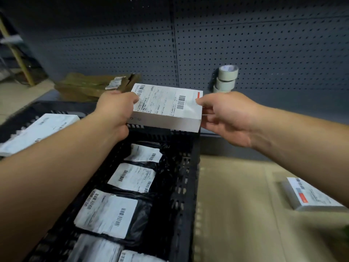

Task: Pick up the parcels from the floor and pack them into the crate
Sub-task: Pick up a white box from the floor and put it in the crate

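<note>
Held over the far end of the black slatted plastic crate (186,178), the white rectangular cardboard parcel (166,108) (label up) could tip and jam on the rim, since the left hand (115,110) and right hand (224,116) pinch only its short ends with curled fingers.

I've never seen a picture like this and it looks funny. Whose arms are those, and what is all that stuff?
The camera sits on a person's head and looks down, so you see their own two arms reaching out. The left hand and the right hand hold a white box, one at each end, over the far end of a black crate. That box is a parcel with a barcode label. Inside the crate lie black bag parcels with white labels. Another white parcel lies on the floor at the right. Rolls of tape are stacked by the dark wall with the holes.
</note>
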Tool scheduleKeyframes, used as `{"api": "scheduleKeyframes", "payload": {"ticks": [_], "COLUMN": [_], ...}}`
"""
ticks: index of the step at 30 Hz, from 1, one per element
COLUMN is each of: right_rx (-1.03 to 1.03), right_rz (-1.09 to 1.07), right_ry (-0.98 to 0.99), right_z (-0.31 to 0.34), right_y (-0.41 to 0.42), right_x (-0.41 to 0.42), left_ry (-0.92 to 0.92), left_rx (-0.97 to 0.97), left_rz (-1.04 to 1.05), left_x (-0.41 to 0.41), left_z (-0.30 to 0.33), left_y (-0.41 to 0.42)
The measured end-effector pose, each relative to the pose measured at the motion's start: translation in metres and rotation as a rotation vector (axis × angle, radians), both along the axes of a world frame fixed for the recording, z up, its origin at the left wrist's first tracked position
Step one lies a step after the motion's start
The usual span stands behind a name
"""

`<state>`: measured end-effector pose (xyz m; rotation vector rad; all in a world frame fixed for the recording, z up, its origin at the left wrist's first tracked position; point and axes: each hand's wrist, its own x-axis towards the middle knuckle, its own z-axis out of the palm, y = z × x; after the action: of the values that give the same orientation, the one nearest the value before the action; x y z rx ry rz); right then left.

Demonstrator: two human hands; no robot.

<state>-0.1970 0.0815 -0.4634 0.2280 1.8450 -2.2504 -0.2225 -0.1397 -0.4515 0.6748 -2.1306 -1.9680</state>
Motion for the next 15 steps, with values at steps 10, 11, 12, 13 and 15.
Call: {"api": "scheduleKeyframes", "payload": {"ticks": [10, 11, 12, 13, 15], "right_rx": [0.187, 0.218, 0.24, 0.262, 0.31], "right_rz": [0.047, 0.056, 0.074, 0.099, 0.142], "right_ry": [-0.186, -0.222, -0.263, -0.299, -0.362], "right_z": [-0.025, -0.029, -0.034, -0.039, -0.048], "right_y": [-0.083, -0.09, -0.096, -0.101, -0.109], "right_x": [-0.025, -0.028, -0.031, -0.034, -0.042], "left_ry": [-0.222, -0.246, -0.268, -0.299, -0.35], "left_rx": [-0.129, -0.122, -0.118, -0.125, -0.15], "left_rz": [0.021, 0.01, 0.005, -0.006, -0.028], "left_x": [-0.006, -0.006, -0.008, -0.008, -0.012], "left_z": [-0.051, -0.058, -0.065, -0.071, -0.084], "left_y": [-0.058, -0.063, -0.069, -0.074, -0.085]}}
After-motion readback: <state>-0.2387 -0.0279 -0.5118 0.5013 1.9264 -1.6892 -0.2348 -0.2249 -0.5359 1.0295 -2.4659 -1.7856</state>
